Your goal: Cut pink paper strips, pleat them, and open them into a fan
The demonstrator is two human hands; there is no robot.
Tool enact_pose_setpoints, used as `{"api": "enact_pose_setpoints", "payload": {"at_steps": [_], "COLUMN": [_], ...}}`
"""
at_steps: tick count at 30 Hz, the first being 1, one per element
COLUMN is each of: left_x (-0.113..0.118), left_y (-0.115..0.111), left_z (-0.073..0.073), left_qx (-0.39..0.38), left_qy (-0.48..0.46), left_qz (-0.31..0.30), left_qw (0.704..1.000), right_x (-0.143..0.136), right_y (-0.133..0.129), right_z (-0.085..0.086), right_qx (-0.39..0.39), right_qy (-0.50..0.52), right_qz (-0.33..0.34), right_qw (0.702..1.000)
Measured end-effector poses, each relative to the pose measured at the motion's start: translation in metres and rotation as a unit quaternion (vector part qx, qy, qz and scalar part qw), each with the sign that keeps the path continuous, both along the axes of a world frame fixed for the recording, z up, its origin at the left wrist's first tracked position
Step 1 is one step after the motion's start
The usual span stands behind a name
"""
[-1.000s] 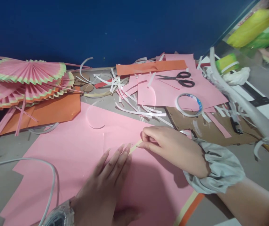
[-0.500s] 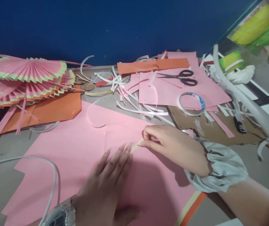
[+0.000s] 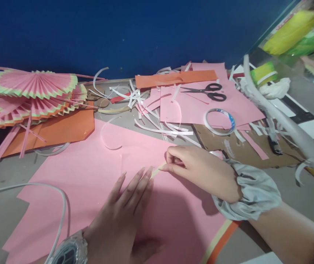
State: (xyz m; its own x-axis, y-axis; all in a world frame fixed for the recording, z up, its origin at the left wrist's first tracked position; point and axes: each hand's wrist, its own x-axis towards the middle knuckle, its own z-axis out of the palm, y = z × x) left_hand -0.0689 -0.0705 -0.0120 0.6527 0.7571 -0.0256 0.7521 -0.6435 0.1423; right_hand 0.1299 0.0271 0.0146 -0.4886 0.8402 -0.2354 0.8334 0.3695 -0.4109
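A large sheet of pink paper (image 3: 71,176) lies before me. My left hand (image 3: 121,209) rests flat on it, fingers stretched out. A narrow pale yellow strip (image 3: 157,171) runs between my left fingertips and my right hand (image 3: 184,165). Thumb and forefinger of the right hand are pinched at the strip's upper end, over the pink paper. Whether the strip is attached to the sheet I cannot tell. At the sheet's lower right edge, yellow and orange bands (image 3: 223,240) show.
Pleated paper fans (image 3: 36,86) stand at the left, beside orange paper (image 3: 63,123). Scissors (image 3: 210,91) and a tape roll (image 3: 219,121) lie on pink paper at the back. White paper scraps (image 3: 159,126) are strewn about. A white cable (image 3: 59,190) crosses the left, and a cutter (image 3: 274,143) lies right.
The view has shifted slightly, so the things at the right appear a little further left. Both hands keep the same pose, with the right still pinching the strip.
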Motion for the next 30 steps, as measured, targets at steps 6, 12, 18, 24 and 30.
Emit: {"api": "enact_pose_setpoints", "payload": {"at_steps": [6, 12, 18, 24, 30], "left_x": [-0.002, -0.006, -0.001, -0.001, -0.003], "left_y": [-0.002, -0.017, -0.004, 0.001, -0.003], "left_z": [0.0, 0.001, -0.003, -0.008, -0.009], "left_qx": [0.031, 0.102, 0.086, 0.063, 0.066], "left_qy": [0.019, 0.036, -0.028, 0.0, 0.01], "left_qz": [-0.001, 0.028, 0.027, 0.014, 0.013], "left_qw": [0.999, 0.994, 0.996, 0.998, 0.998], "right_x": [0.006, 0.001, -0.005, -0.008, -0.012], "right_y": [0.001, -0.001, -0.003, -0.005, -0.005], "right_z": [0.008, 0.009, 0.004, -0.001, -0.007], "right_qx": [-0.061, -0.073, -0.062, -0.021, -0.002], "right_qy": [0.01, 0.057, 0.078, 0.044, 0.033], "right_qz": [-0.027, 0.045, 0.034, 0.031, 0.043], "right_qw": [0.998, 0.995, 0.994, 0.998, 0.999]}}
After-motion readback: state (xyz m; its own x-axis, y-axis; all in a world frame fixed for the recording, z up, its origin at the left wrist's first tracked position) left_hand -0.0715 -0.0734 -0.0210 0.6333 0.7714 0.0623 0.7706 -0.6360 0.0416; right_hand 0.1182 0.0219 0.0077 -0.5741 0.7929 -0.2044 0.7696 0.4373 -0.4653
